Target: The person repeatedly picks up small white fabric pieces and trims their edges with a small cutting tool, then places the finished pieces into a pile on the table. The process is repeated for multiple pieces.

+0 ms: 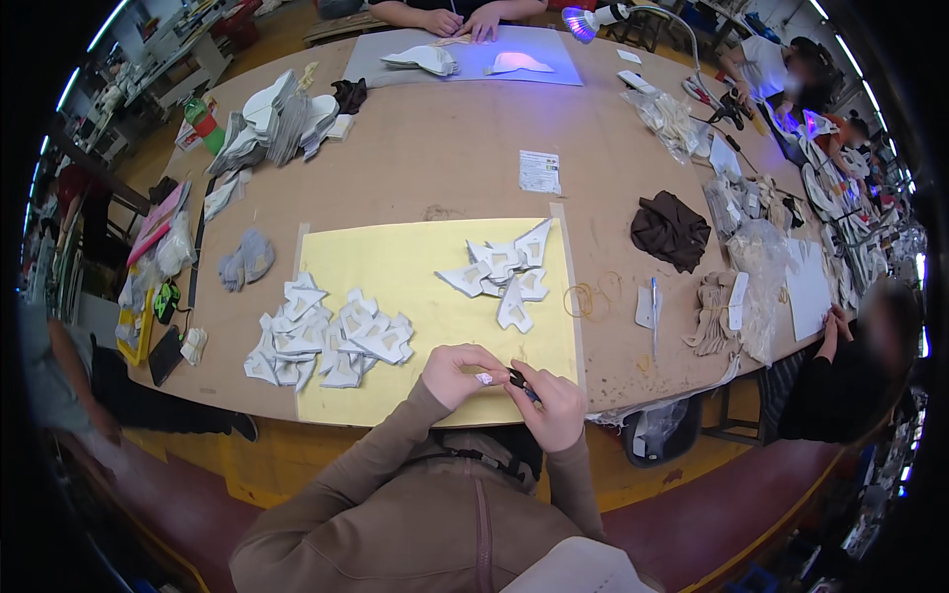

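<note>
Both hands are raised over the near edge of a yellow sheet [395, 259]. My left hand [458, 374] is closed in a pinch on a small white piece [484, 379] with pinkish marks. In my right hand [550, 403], the fingers wrap round a small dark tool [518, 380], its tip turned toward the white piece. Fingers hide most of that tool, so its exact kind cannot be made out. Left of my hands lies a heap of white, grey-edged cut pieces with openings [326, 334]. A smaller group of similar pieces [502, 265] lies beyond my hands.
Grey work gloves [246, 260] rest left of the sheet. To the right are rubber bands [583, 298], a pen [654, 318], a dark cloth [670, 231] and bundled beige pieces [714, 311]. Stacked pieces [279, 119] stand far left. Co-workers sit across and at the right.
</note>
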Available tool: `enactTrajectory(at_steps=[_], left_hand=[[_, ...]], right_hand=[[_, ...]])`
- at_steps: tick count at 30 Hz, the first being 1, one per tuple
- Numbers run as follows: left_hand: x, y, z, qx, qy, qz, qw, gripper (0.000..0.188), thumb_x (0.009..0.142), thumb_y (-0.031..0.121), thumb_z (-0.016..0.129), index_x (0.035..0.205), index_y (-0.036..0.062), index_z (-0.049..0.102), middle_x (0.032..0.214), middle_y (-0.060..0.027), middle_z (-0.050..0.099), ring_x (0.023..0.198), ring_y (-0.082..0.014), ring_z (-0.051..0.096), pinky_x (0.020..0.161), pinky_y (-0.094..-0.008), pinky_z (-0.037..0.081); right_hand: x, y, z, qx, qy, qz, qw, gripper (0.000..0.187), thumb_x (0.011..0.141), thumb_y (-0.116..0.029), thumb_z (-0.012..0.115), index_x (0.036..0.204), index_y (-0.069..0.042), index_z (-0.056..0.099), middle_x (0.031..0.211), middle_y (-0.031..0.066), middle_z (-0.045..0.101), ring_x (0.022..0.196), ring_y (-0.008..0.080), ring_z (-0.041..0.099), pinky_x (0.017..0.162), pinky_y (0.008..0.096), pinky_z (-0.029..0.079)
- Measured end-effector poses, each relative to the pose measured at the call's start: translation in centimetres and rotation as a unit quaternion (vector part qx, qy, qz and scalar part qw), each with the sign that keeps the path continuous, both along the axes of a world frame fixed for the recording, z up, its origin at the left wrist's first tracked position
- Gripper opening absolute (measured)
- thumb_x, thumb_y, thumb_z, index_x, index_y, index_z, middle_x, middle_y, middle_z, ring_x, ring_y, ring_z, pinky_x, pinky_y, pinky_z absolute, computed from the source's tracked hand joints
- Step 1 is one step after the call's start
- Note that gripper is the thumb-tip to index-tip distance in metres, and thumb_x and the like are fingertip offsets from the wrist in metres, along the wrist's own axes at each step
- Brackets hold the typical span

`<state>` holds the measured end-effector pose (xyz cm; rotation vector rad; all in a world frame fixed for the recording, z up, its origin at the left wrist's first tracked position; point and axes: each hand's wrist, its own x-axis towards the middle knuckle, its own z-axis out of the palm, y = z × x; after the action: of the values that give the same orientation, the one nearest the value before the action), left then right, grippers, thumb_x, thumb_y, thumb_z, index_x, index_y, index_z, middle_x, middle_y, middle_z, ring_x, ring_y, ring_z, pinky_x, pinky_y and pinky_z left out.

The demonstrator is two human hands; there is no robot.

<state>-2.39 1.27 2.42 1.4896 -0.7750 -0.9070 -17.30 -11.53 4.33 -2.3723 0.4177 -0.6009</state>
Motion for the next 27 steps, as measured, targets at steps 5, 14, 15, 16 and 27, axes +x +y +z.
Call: enactTrajectory(at_steps=[5, 14, 15, 16, 27], left_hand=[[3.9, 2.2, -0.6, 0.001, 0.025, 0.169, 0.985, 0.010, 0.087, 0.005, 0.067, 0.090, -0.0009, 0.074, 0.086, -0.0070, 0.073, 0.077, -0.0112, 0.065, 0.076, -0.0268, 0.051], [6.5, 7.9, -1.6, -0.014, 0.065, 0.099, 0.993, 0.016, 0.095, 0.009, 0.061, 0.087, -0.0016, 0.070, 0.095, -0.0107, 0.073, 0.085, -0.0159, 0.065, 0.080, -0.0305, 0.050], [5.3, 7.1, -1.5, 0.001, 0.062, 0.128, 0.990, 0.015, 0.094, 0.010, 0.062, 0.088, -0.0014, 0.070, 0.098, -0.0112, 0.072, 0.088, -0.0172, 0.066, 0.083, -0.0317, 0.050], [4.4, 6.2, -1.4, 0.032, -0.030, 0.142, 0.989, 0.021, 0.090, 0.013, 0.067, 0.105, -0.0011, 0.067, 0.113, -0.0131, 0.069, 0.097, -0.0204, 0.063, 0.090, -0.0333, 0.048], [2.5, 2.5, 0.3, -0.012, 0.038, 0.098, 0.994, 0.034, 0.090, 0.003, 0.067, 0.123, 0.0001, 0.061, 0.093, -0.0071, 0.068, 0.085, -0.0098, 0.062, 0.080, -0.0245, 0.051]], right_hand=[[1.8, -1.4, -1.7, 0.031, 0.003, -0.008, 0.999, 0.028, 0.078, -0.009, 0.077, 0.105, -0.005, 0.071, 0.070, 0.0098, 0.062, 0.060, 0.0239, 0.062, 0.056, 0.0343, 0.048], [6.5, -2.7, -5.3, 0.050, 0.024, -0.156, 0.986, 0.029, 0.082, -0.007, 0.075, 0.109, 0.001, 0.066, 0.081, 0.0098, 0.060, 0.071, 0.0219, 0.062, 0.062, 0.0291, 0.049], [6.6, -2.5, -5.3, 0.081, 0.020, -0.135, 0.987, 0.027, 0.082, -0.006, 0.074, 0.107, 0.001, 0.066, 0.081, 0.0093, 0.060, 0.069, 0.0203, 0.061, 0.063, 0.0284, 0.048], [6.5, -2.4, -5.3, 0.109, 0.017, -0.114, 0.987, 0.025, 0.083, -0.006, 0.074, 0.106, 0.002, 0.066, 0.081, 0.0088, 0.060, 0.068, 0.0187, 0.059, 0.063, 0.0276, 0.047], [5.1, 0.3, 3.7, 0.131, -0.034, -0.011, 0.991, 0.032, 0.079, -0.002, 0.075, 0.109, 0.001, 0.068, 0.095, 0.0123, 0.067, 0.079, 0.0238, 0.068, 0.069, 0.0307, 0.053]])
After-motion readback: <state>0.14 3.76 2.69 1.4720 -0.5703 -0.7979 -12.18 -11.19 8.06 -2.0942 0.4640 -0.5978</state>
